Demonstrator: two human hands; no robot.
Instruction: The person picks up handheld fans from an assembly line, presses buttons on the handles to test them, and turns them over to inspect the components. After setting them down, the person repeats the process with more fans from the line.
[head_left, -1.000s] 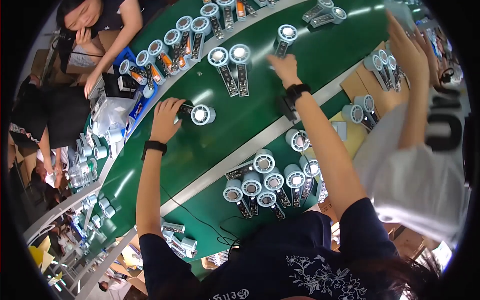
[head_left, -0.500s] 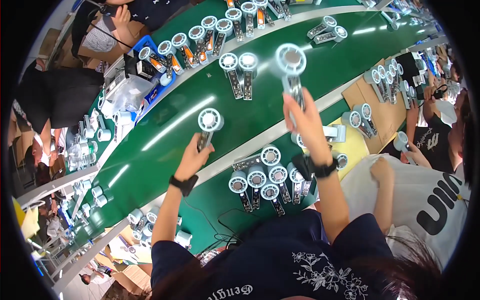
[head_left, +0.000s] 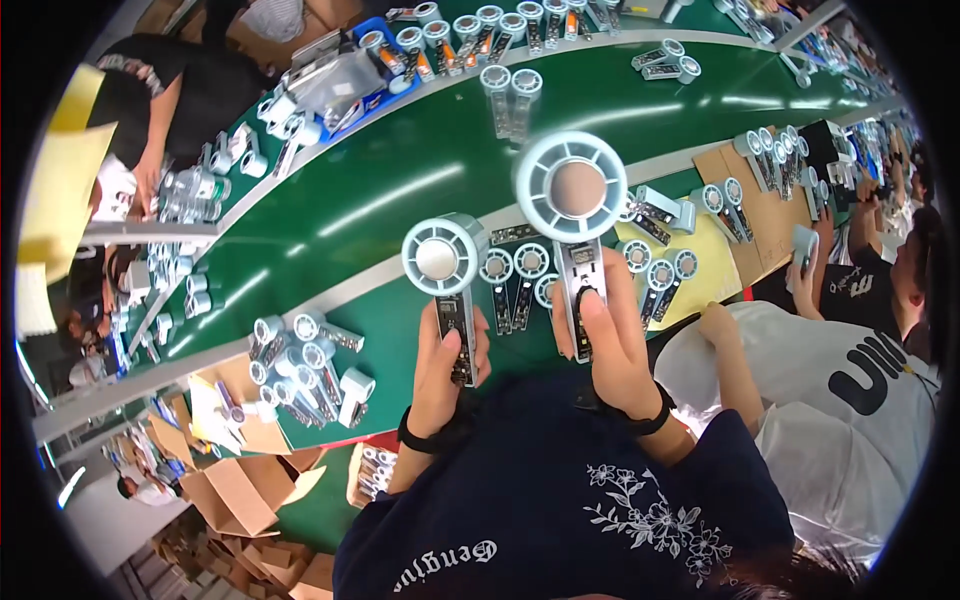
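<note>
Two pale blue handheld fans with open handles and bare circuit boards are held upright close to my chest. My left hand [head_left: 440,360] is closed round the handle of the smaller-looking left fan [head_left: 438,262], its thumb along the board. Closed on the other handle is my right hand [head_left: 618,350], with the thumb lying on the board of the right fan [head_left: 575,190]. Both round heads show a ring of spokes about a metallic-looking centre. Behind and between them stand several similar fans [head_left: 531,262] on the green bench, partly hidden by what I hold.
Beyond the bench runs a green conveyor belt [head_left: 400,190], carrying a pair of fans [head_left: 525,85]. More fans cluster at the left [head_left: 310,360], near an open cardboard box [head_left: 240,495]. At right, a person in a white shirt [head_left: 820,400] sits close by.
Both hands have drawn back from over the belt toward my chest, each bringing its fan along. The view has shifted, and the pair of fans on the belt appears farther off.
</note>
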